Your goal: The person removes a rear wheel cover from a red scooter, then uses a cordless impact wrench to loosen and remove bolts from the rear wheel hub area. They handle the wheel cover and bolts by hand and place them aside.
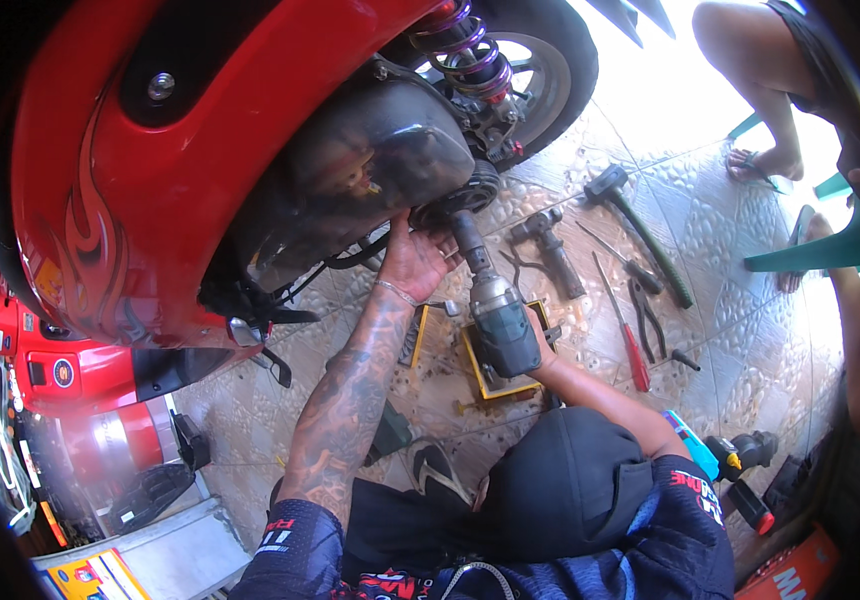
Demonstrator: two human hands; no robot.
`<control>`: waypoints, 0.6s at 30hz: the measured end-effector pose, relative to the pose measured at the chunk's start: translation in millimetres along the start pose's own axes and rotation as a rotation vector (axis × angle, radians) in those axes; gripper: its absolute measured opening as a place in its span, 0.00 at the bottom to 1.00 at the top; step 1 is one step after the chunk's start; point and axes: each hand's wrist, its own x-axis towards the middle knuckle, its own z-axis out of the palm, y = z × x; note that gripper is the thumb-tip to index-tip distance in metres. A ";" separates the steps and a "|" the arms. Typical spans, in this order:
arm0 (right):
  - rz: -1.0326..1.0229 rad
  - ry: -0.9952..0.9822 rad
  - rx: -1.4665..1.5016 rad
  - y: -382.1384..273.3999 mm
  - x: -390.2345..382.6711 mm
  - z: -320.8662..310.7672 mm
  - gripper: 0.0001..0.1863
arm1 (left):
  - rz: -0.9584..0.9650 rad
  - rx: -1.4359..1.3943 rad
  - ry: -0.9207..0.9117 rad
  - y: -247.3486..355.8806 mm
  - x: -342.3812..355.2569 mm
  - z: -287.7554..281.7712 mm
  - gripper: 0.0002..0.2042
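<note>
A cordless impact wrench [502, 325] is gripped in my right hand [546, 346], which wraps its handle and is partly hidden behind the tool's body. Its long dark socket [468, 240] points away from me and meets a dark round drum [460, 200] low on the scooter's drive side. My left hand [416, 262], palm turned up, holds the drum's near edge, with the fingers bent beside the socket and some fingertips hidden. Over the hands hangs the scooter's dark engine case [370, 165], under a red body panel [190, 130].
Right of the wrench lie a mallet [640, 225], another hammer [550, 250], a red-handled screwdriver [635, 345] and pliers [647, 318]. A yellow-edged tray [475, 365] sits beneath the wrench. The rear wheel [550, 80] is beyond; another person's leg [765, 90] is at right.
</note>
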 end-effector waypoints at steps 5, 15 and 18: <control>-0.075 0.023 -0.132 8.2 1.6 1.6 0.21 | -0.014 -0.062 0.047 -3.6 2.8 -3.8 0.40; -0.143 0.072 -0.166 2.2 -1.8 8.2 0.13 | -0.023 -0.064 0.031 -4.0 2.4 -2.5 0.42; -0.172 0.077 -0.174 -0.4 -2.5 7.7 0.11 | -0.006 -0.081 0.016 -5.4 1.2 -1.9 0.43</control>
